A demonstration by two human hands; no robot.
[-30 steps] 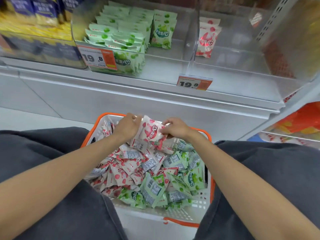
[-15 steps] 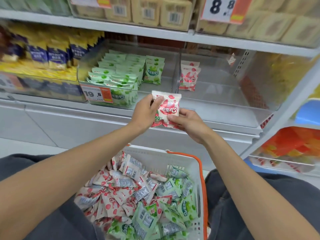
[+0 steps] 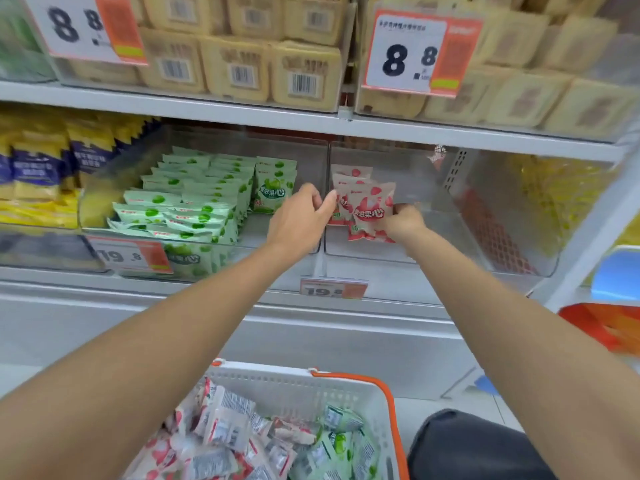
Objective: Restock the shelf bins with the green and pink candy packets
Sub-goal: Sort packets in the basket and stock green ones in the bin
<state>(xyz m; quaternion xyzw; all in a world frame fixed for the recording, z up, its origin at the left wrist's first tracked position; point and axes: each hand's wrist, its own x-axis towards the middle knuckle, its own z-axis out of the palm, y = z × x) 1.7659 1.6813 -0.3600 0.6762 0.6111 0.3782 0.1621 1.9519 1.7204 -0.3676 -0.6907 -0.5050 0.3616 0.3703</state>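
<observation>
While stretched over basket [image 3: 311,386], gripping pink packet [image 3: 370,211] from both sides: left hand [image 3: 298,220] pinching left edge, right hand [image 3: 403,221] pinching lower right corner. Held upright inside right clear bin [image 3: 433,252], just before standing pink stack [image 3: 349,173]; green packets [image 3: 194,199] filling neighbouring bin [image 3: 249,258].

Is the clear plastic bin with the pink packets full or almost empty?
Almost empty: the clear plastic bin holds only a few upright pink candy packets at its left side.

Single head-worn wide-angle view, facing forward and down, near shelf bins [image 3: 381,258], basket [image 3: 294,393] below
</observation>
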